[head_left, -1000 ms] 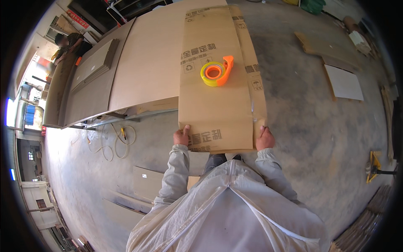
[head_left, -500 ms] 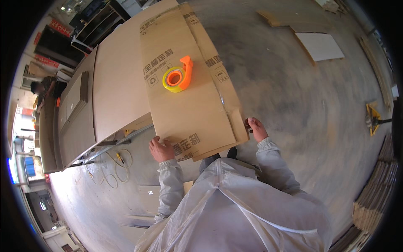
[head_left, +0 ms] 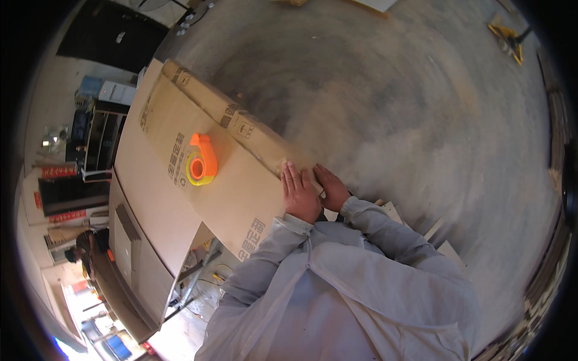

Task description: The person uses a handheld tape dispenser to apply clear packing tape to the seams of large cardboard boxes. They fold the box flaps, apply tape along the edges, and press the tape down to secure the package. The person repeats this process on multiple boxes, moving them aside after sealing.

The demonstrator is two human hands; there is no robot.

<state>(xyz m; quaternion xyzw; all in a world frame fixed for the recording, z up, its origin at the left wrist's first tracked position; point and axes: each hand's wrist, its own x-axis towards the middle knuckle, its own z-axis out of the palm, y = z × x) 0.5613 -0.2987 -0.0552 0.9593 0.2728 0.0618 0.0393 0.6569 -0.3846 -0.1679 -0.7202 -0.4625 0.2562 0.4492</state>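
A long, flat brown cardboard package (head_left: 235, 194) lies on the table with its near end toward me. My left hand (head_left: 301, 195) lies flat on top of its near right corner, fingers stretched forward together. Close beside it, my right hand (head_left: 333, 189) presses against the package's right outer side, fingers extended. Neither hand grips anything. A folded flap (head_left: 241, 123) runs along the right side of the package. Farther up rests an orange tape dispenser (head_left: 208, 156) with a roll of yellowish tape, apart from both hands.
The board-topped table (head_left: 147, 180) stretches to the left, with flat panels (head_left: 128, 231) beyond it. Another person (head_left: 87, 249) is at the far left. Stacked cardboard (head_left: 545, 283) stands at the right rim, and a yellow pallet jack (head_left: 506, 42) at upper right.
My left hand has moved from the near left edge to the near right corner. My right hand has drawn in beside it. The view has turned right.
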